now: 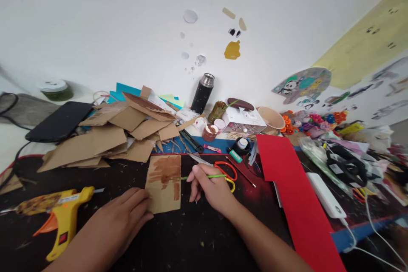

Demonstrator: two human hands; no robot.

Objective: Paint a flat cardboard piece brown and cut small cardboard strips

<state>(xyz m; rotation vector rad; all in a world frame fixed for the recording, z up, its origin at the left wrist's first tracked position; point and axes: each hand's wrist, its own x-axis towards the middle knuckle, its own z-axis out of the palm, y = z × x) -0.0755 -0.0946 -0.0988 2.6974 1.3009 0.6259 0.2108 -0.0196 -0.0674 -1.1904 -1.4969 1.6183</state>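
Note:
A piece of cardboard (pixel 162 204) lies on the dark mat, its upper part streaked with brown paint. My left hand (pixel 130 214) rests flat at the cardboard's lower left edge, fingers stretched out and holding nothing. In my right hand (pixel 205 185) is a thin green paintbrush (pixel 216 176), pinched between thumb and fingers. The brush points left, with its tip over the painted area. Behind my right hand lie scissors (pixel 227 170) with red and yellow handles, partly covered by it. Farther back stands a small open jar of brown paint (pixel 209 133).
A yellow glue gun (pixel 65 206) lies at left, below a pile of cardboard pieces (pixel 95 142) and a black phone-like slab (pixel 60 121). At back stand a black flask (pixel 203 93) and a jar of murky liquid (pixel 217 111). Red card (pixel 296 195) and a white power strip (pixel 325 195) are at right.

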